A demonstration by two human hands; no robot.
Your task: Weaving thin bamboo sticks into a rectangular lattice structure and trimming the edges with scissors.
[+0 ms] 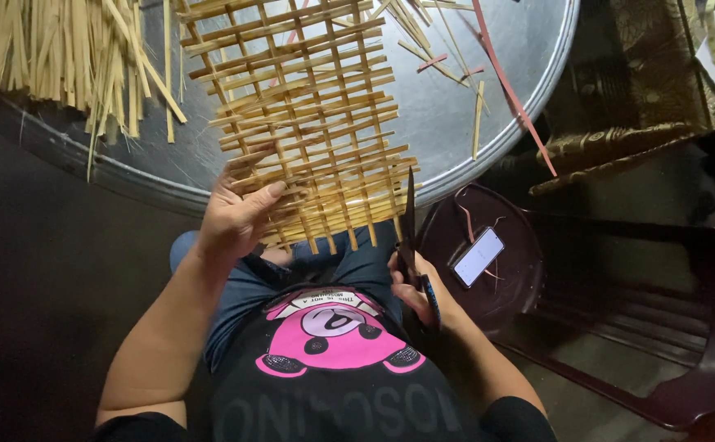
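A loosely woven mat of pale bamboo strips (308, 115) lies on a round silver metal tray (521, 57), its near edge hanging over my lap. My left hand (239, 209) grips that near left edge, thumb on top and fingers under the strips. Dark scissors (411, 233) are held in my right hand (415, 290), their blades pointing up along the mat's lower right edge, close to the strip ends.
A bundle of loose bamboo strips (63, 49) lies at the tray's far left. Several stray strips and a long pink strip (509, 86) lie on the right side. A phone (478, 256) rests on a dark round stool (505, 295). A dark plastic chair (668, 327) stands to the right.
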